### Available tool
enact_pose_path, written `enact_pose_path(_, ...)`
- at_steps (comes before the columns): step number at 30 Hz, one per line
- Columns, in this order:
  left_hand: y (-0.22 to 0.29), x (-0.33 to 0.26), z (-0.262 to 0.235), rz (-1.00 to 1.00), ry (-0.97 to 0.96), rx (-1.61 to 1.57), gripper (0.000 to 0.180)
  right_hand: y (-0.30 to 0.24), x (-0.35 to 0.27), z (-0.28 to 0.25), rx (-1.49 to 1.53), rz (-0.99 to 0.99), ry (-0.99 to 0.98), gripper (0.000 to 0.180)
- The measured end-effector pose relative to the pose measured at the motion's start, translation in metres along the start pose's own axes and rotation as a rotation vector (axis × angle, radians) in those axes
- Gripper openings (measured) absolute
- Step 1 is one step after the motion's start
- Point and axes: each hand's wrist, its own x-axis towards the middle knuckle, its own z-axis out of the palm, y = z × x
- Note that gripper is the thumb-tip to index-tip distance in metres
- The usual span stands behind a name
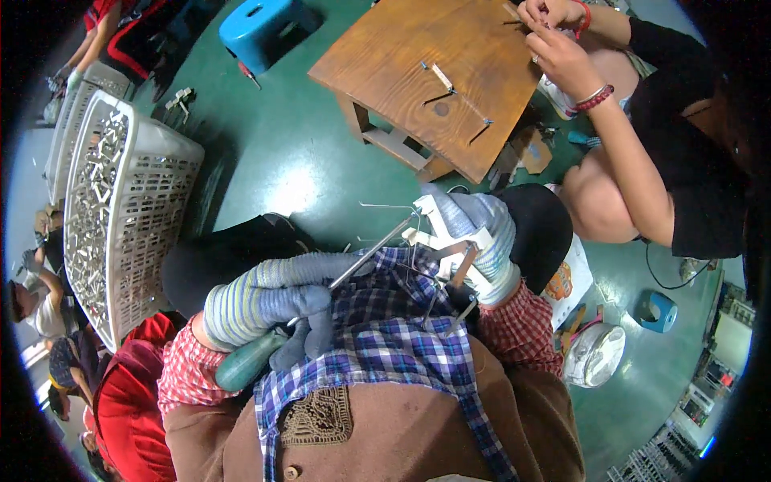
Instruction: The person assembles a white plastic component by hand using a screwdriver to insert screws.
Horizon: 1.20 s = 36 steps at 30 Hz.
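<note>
My left hand (pixel 269 301), in a striped grey-blue work glove, is closed around a screwdriver (pixel 371 261). Its green handle (pixel 245 363) sticks out below my fingers. The steel shaft slants up and right, and its tip meets a white bracket-like piece (pixel 434 221). That piece, branched and with thin bent wires, is gripped by my gloved right hand (pixel 486 229). A brown strip (pixel 463 265) crosses the piece near my right palm. Both hands are above my lap, over a blue checked apron (pixel 385 337). Exactly where the tip sits is too small to tell.
Small bent metal pieces (pixel 442 79) lie on a low wooden table (pixel 385 48) ahead. At the table's right, a co-worker's hands (pixel 554 44) handle something small. A white basket (pixel 148 209) of metal parts stands left; a blue stool (pixel 261 32) is beyond.
</note>
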Motion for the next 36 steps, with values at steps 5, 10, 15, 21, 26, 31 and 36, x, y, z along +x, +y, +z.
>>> enact_pose_path(5, -0.013, 0.003, -0.007, -0.002, 0.050, -0.172, 0.052, -0.002, 0.001, 0.001, -0.081, -0.033, -0.045, 0.058)
enact_pose_path(10, -0.014, 0.005, -0.008, -0.001, -0.020, -0.178, 0.053, 0.001, -0.002, 0.005, -0.208, -0.099, -0.025, 0.062)
enact_pose_path(15, -0.018, 0.006, -0.013, 0.080, 0.014, 0.043, 0.055, -0.003, 0.000, -0.001, -0.155, -0.110, -0.089, 0.062)
enact_pose_path(21, -0.016, 0.004, -0.024, -0.002, -0.098, -0.160, 0.055, 0.001, -0.003, 0.002, -0.295, -0.225, -0.055, 0.060)
enact_pose_path(26, -0.019, 0.007, -0.027, 0.039, -0.054, 0.233, 0.052, -0.004, 0.001, 0.001, -0.166, 0.029, -0.191, 0.050)
enact_pose_path(31, -0.001, 0.005, -0.022, -0.066, 0.051, 0.435, 0.047, -0.002, 0.002, 0.004, -0.117, 0.103, -0.240, 0.046)
enact_pose_path(36, -0.006, 0.015, -0.030, 0.232, 0.092, 1.005, 0.049, 0.005, -0.003, 0.013, -0.163, 0.002, -0.239, 0.059)
